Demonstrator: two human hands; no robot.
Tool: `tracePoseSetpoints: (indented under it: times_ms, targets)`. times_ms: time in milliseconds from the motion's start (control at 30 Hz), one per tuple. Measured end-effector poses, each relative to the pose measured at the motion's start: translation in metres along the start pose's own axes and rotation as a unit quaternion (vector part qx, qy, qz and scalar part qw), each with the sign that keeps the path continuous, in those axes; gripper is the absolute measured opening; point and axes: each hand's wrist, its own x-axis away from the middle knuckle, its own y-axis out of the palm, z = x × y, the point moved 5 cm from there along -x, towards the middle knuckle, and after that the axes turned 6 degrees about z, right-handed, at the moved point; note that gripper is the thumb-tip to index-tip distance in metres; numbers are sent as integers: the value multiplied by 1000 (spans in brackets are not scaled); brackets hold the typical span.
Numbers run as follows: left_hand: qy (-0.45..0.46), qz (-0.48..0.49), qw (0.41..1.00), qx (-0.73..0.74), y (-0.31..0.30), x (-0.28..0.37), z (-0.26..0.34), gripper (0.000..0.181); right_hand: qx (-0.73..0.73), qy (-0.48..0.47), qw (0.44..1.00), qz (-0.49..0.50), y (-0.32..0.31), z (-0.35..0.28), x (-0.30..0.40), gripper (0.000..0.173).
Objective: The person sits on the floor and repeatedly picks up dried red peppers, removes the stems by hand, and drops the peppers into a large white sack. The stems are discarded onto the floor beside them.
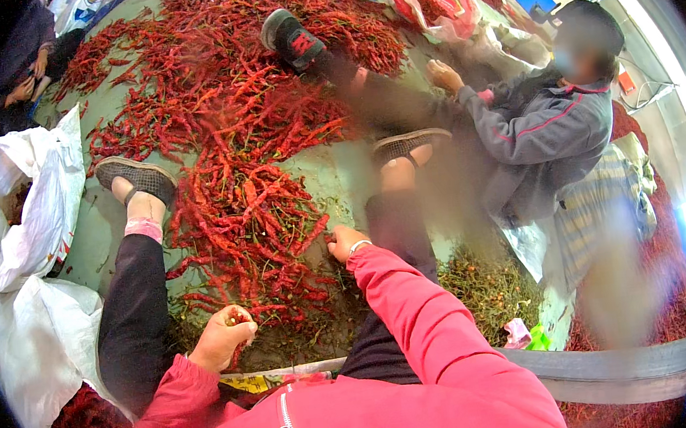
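Note:
A heap of dried red chili peppers (249,204) with green-brown stems lies between my outstretched legs. My left hand (222,340) is curled round red chili peppers (237,355) at the near left edge of the heap. Red skin and a pale stem end show at its fingers, and a pod hangs below the palm. On the heap's right side, my right hand (346,243) has its fingers bent beside the pods. Something small and dark red is at its fingertips; whether it is gripped cannot be made out. Loose stems (306,341) lie nearest my body.
White woven sacks (32,200) stand at my left. A co-worker (545,126) sits at the right, one leg stretched toward the larger pile (275,28). Another person (26,77) sits far left. A stem pile (492,286) lies right of my leg, near a metal rail (618,367).

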Motion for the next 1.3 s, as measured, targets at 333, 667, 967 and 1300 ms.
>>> tracePoseSetpoints:
  times_ms: [333,667,967,1300]
  targets:
    - [54,41,996,-51,-2,2,6,14,-157,-186,967,-75,-10,-70,83,21]
    - [9,-135,936,-324,14,15,-4,14,-138,-337,923,-124,10,-152,160,15]
    - [-27,-155,942,-298,25,31,9,16,-33,-328,935,-130,-7,-164,156,17]
    - [62,-81,949,-298,10,10,-2,10,-23,-334,940,-65,-24,-153,166,18]
